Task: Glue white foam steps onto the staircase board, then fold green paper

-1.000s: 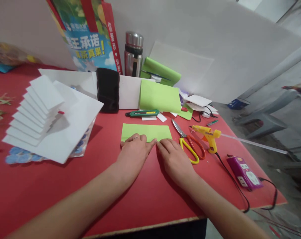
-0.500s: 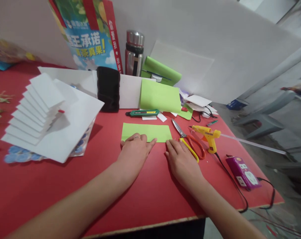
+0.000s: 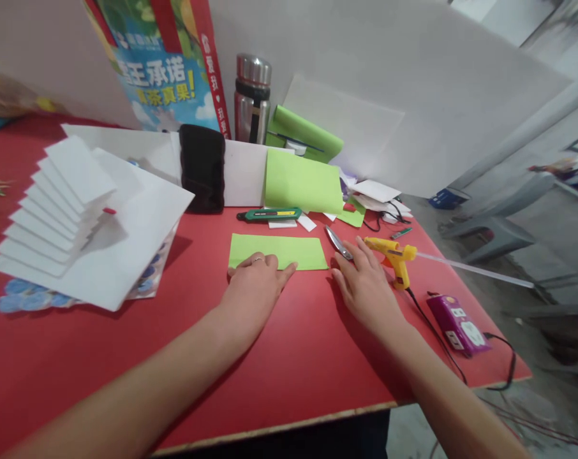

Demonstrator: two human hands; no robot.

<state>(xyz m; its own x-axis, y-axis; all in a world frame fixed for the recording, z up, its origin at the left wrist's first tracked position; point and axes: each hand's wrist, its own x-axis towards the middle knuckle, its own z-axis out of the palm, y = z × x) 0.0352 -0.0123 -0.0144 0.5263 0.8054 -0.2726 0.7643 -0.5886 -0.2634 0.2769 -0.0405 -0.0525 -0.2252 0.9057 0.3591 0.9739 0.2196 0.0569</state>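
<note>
A light green folded sheet of paper (image 3: 301, 248) lies flat on the red table (image 3: 289, 357) in front of me. My left hand (image 3: 253, 293) presses on its near left part, fingers slightly bent and thumb stretched along the near edge; it grips nothing. To the right of the paper, my right hand (image 3: 368, 290) is over the scissors (image 3: 337, 242) with its fingers apart. Only the metal blades show, as that hand covers the handles. A yellow glue gun (image 3: 400, 264) lies just right of the fingers.
A green utility knife (image 3: 270, 215) lies beyond the paper. Folded white card (image 3: 140, 255) spreads at left. A black phone-like object (image 3: 201, 169), a steel flask (image 3: 252, 102) and a green sheet (image 3: 303, 182) stand at the back. A purple power box (image 3: 459, 325) sits at right.
My right hand has left the paper's right corner and moved right, over the scissors' handles. My left hand stays on the paper. The view has shifted slightly.
</note>
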